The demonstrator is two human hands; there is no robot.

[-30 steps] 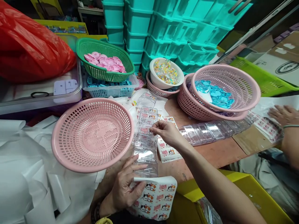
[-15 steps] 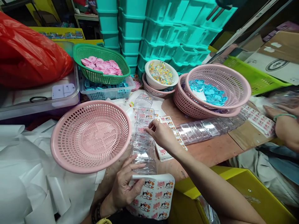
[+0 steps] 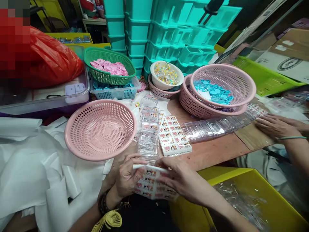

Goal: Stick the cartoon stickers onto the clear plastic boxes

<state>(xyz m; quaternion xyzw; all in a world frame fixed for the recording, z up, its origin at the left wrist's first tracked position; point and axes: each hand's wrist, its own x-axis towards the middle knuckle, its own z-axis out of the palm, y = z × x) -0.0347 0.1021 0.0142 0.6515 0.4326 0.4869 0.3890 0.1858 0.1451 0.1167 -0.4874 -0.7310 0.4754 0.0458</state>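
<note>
Nearest, at the table's near edge, the left hand [image 3: 127,175] is closed on the left edge of a sticker sheet [image 3: 149,185] printed with cartoon cats, thumb on top; the right hand [image 3: 180,177] lies over the sheet's right part, hiding it, and blur makes it impossible to tell whether its fingers pinch anything. To the near right, a yellow crate [image 3: 260,190] is cut off by the frame, its clear contents indistinct; to the near left lies crumpled white paper [image 3: 26,167]. Just beyond the hands, a row of clear cases [image 3: 148,135] runs away, with a second sheet [image 3: 174,137] beside it on the right and an empty pink basket [image 3: 100,129] on the left. At the right edge, a co-worker's hand [image 3: 275,125] rests flat. Farther off stand stacked pink baskets [image 3: 243,96] holding blue pieces, a white bowl [image 3: 156,82], a green basket [image 3: 106,77] and teal crates [image 3: 169,32]; the far left corner is pixelated.
</note>
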